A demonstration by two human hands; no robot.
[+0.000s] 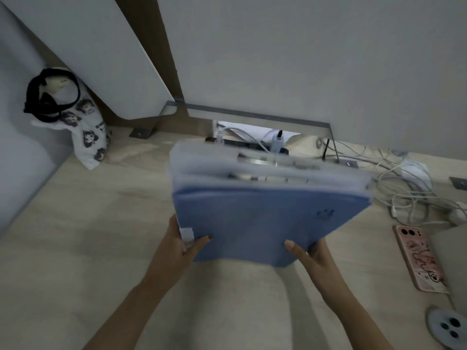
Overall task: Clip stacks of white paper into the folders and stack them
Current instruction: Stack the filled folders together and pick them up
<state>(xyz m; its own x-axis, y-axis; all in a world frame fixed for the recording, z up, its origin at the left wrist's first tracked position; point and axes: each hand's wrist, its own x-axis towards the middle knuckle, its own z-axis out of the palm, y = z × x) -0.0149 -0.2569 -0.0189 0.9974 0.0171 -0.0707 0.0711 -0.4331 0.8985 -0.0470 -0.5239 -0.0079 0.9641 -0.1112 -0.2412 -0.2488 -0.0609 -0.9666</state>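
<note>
A stack of blue folders (260,223) is lifted off the light wooden desk (75,236), tilted with its far edge raised. Metal clips and white paper edges show at that far edge (265,165), blurred. My left hand (180,246) grips the stack's near left corner, thumb on the top cover. My right hand (312,256) grips the near right corner the same way. The fingers of both hands are hidden under the stack.
A printed cloth pouch with a black strap (83,127) leans in the back left corner. A power strip with plugs (252,142) and tangled white cables (409,193) lie behind and to the right. A pink-cased phone (419,258) lies at the right edge.
</note>
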